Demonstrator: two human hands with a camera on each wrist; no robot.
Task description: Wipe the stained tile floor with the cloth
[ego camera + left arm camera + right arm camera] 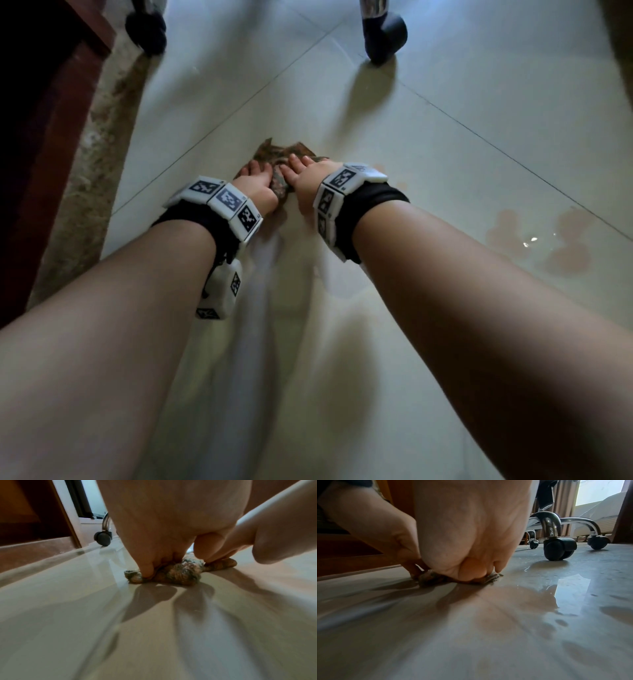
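- Left hand [257, 185]: fingers curled down onto the left part of the cloth [279, 161], thumb tucked against its bunched near edge; it grips and presses the fabric to the floor [445, 113].
- Cloth: a small, mottled brown-grey rag, nubby and crumpled, lying flat on the tile under both hands, with its corners poking out beyond the fingertips. Bunched as it is, no clear long axis shows.
- Right hand [308, 178]: just beside the left, palm down, with fingers bent over the right part of the cloth, holding it down as well.
- Stain [544, 240]: pinkish, wet, glossy blotches on the smooth pale tile, lying to the right of the hands and nearer the person. The right hand is the nearer one. I judge the coming stroke must carry the cloth rightward and back.
- Chair castor [383, 34]: black, hard, well beyond the cloth.
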